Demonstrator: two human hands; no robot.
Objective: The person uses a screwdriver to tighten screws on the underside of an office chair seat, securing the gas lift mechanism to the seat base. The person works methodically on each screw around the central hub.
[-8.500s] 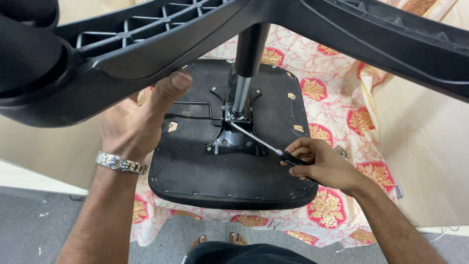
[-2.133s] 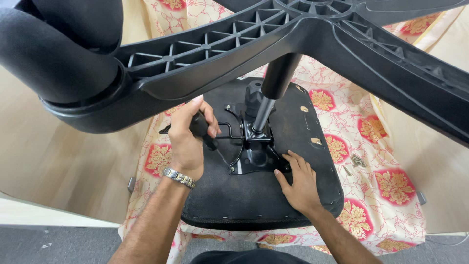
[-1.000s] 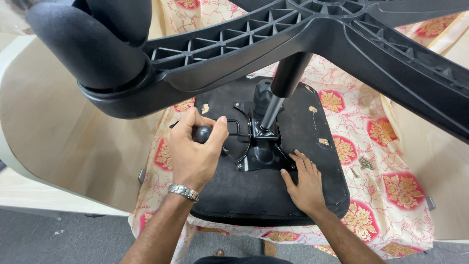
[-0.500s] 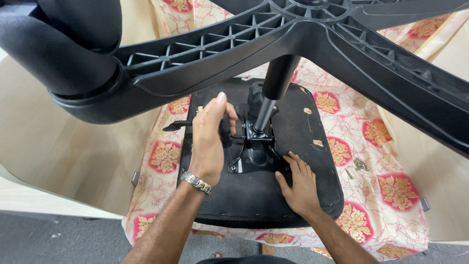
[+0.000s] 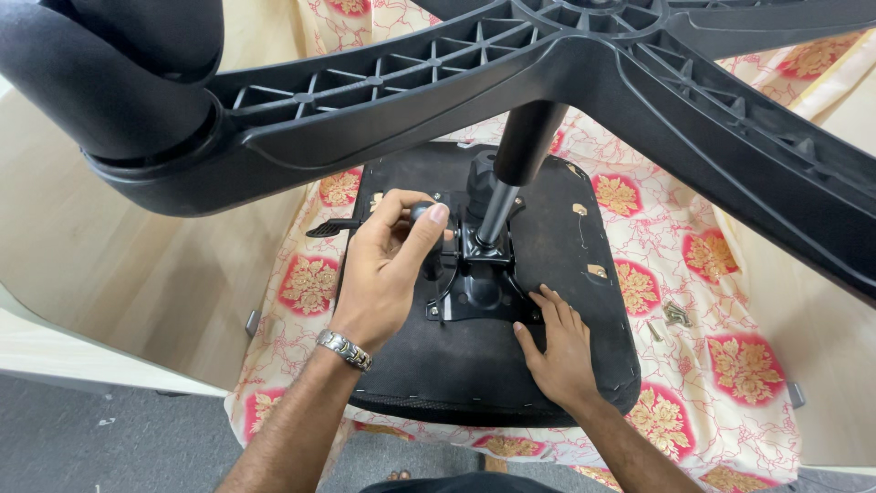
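The left hand (image 5: 388, 274) pinches a small black knob (image 5: 420, 213) between thumb and fingers, just left of the metal plate (image 5: 474, 288) bolted under the upturned chair seat (image 5: 557, 274). The right hand (image 5: 558, 351) lies flat and open on the seat, fingertips touching the plate's lower right edge. A few loose screws (image 5: 673, 316) rest on the flowered cloth (image 5: 730, 356) further right.

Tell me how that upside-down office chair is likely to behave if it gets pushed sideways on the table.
Probably top-heavy: the star base with its castor sits high on a thin column. The flat seat gives broad footing, yet the floral cloth underneath may slide. The right hand pressing on the seat likely steadies it.
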